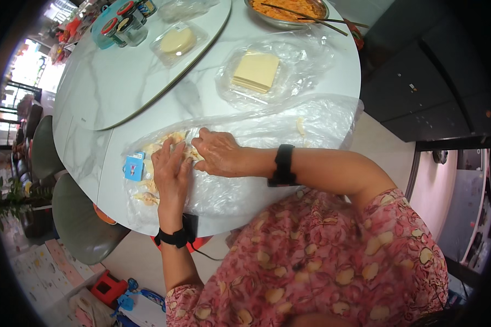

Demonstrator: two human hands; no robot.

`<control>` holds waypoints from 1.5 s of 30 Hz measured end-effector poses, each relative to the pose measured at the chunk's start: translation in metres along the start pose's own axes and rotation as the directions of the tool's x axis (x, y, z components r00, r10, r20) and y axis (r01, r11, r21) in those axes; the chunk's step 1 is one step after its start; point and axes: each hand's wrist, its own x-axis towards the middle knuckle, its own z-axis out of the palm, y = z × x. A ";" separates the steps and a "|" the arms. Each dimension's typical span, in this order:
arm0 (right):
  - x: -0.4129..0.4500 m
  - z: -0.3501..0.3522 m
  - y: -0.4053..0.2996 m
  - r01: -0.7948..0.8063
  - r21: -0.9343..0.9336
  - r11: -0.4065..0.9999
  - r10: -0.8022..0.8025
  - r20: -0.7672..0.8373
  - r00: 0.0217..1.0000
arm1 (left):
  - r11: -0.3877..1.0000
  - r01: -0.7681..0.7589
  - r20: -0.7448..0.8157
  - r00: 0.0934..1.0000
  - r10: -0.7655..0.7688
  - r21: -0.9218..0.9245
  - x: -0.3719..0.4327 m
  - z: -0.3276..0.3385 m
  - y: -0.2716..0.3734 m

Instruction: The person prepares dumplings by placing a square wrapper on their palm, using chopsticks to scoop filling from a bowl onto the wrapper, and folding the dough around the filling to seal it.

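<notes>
My left hand (pixel 172 167) and my right hand (pixel 217 153) meet at a wonton (pixel 194 154) on a clear plastic sheet (pixel 245 196). The fingers of both hands touch it and partly cover it. More folded wontons (pixel 146 198) lie left of and beyond my left hand, beside a small blue box (pixel 134 166). Past my hands, a stack of square wonton wrappers (pixel 256 71) rests on a clear plastic bag (pixel 298 61). A metal bowl of orange filling (pixel 288 12) stands at the far edge, with chopsticks (pixel 329 26) across its rim.
A raised round marble-patterned turntable (pixel 118 81) takes up the table's far left. On it are glass jars (pixel 131 30) and a packet of round wrappers (pixel 178 41). Grey chairs (pixel 79 220) stand at the left; a dark cabinet (pixel 417 81) is at the right.
</notes>
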 end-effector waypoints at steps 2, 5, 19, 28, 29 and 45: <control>0.002 0.002 -0.002 -0.053 -0.038 0.998 0.053 0.006 0.999 | 1.000 0.010 0.016 1.000 -0.010 -0.025 0.004 0.000 0.001; 0.002 0.007 0.004 -0.030 -0.071 0.997 0.026 -0.046 0.999 | 0.997 0.032 0.010 0.999 -0.031 -0.066 0.007 0.006 -0.004; 0.009 0.033 0.018 0.206 -0.176 0.963 -0.245 -0.240 0.940 | 0.996 0.015 -0.020 1.000 -0.017 -0.091 0.006 0.016 -0.015; 0.013 0.029 0.023 0.285 -0.086 0.955 -0.297 -0.246 0.923 | 0.983 0.028 0.011 1.000 -0.026 -0.181 0.008 0.015 -0.017; 0.013 0.028 0.022 0.285 -0.086 0.955 -0.297 -0.247 0.922 | 0.987 0.026 0.026 0.999 -0.022 -0.157 0.007 0.013 -0.017; 0.012 0.019 0.018 0.275 -0.166 0.947 -0.300 -0.149 0.942 | 0.985 0.123 -0.227 0.963 -0.149 -0.124 -0.039 -0.026 0.005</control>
